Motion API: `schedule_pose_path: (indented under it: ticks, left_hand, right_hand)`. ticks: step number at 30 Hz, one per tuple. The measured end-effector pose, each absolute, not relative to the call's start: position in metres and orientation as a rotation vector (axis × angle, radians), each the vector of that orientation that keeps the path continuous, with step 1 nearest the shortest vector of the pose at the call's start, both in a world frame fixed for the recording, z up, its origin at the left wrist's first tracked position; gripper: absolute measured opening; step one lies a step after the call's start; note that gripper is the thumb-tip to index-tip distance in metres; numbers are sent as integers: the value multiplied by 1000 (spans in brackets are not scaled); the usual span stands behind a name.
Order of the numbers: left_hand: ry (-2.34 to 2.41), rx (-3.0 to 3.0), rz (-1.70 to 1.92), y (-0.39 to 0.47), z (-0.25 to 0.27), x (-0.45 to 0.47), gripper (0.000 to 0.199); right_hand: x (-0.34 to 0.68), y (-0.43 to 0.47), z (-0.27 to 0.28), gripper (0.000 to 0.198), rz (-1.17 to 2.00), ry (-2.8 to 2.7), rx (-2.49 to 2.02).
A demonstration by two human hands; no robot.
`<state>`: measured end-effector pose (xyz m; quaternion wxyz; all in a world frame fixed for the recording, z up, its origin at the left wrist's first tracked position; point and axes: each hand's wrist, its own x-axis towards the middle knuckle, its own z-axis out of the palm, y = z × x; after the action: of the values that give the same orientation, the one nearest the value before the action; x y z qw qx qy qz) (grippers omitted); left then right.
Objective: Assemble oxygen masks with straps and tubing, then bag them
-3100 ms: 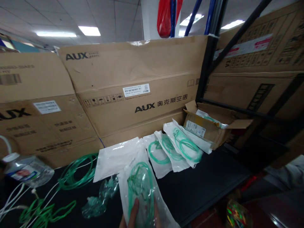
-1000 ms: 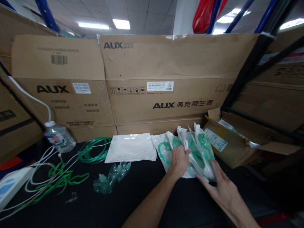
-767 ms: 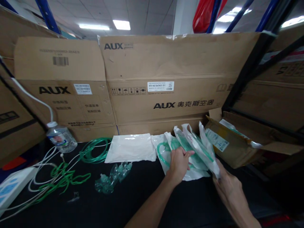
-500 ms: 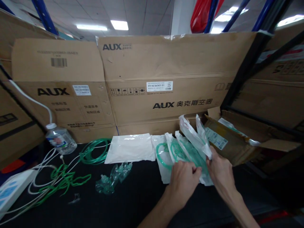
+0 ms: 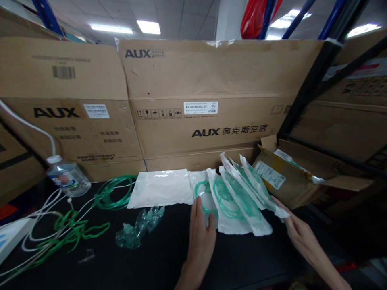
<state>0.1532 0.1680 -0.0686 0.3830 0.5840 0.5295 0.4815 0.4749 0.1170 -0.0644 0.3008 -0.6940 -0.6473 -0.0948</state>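
Several clear-and-white pouches with coiled green tubing lie overlapping in a fanned row. My left hand [image 5: 202, 233] is open, fingers stretched forward, its fingertips at the leftmost tubing pouch [image 5: 211, 219]. At the other end, my right hand [image 5: 298, 227] grips the lower corner of the rightmost pouch [image 5: 258, 181], which leans up at a slant; part of its fingers is behind the pouch. Between the hands, a middle pouch [image 5: 226, 201] shows its green coil clearly. Left of the row is a flat white packet [image 5: 161, 187].
An open cardboard box [image 5: 290, 177] stands tilted at the right. Tall AUX cardboard [image 5: 196, 80] walls the back. Leftward are a green tubing coil [image 5: 113, 195], clear green plastic parts [image 5: 139, 229], a bottle [image 5: 68, 177], tangled green cord [image 5: 69, 229] and white cables.
My left hand has moved left and opened from a closed shape. My right hand has moved right and lower, and the raised pouches have come down into a more even fan.
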Motion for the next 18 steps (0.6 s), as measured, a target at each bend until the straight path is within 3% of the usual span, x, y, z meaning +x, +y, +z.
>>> schedule_pose_path:
  ticks: [10, 18]
  left_hand:
    - [1242, 1327, 1408, 171, -72, 161, 56]
    - [1313, 1252, 1285, 168, -77, 155, 58]
  right_hand:
    - [485, 124, -74, 48, -229, -1488, -1942]
    - [450, 81, -81, 70, -328, -1241, -2023]
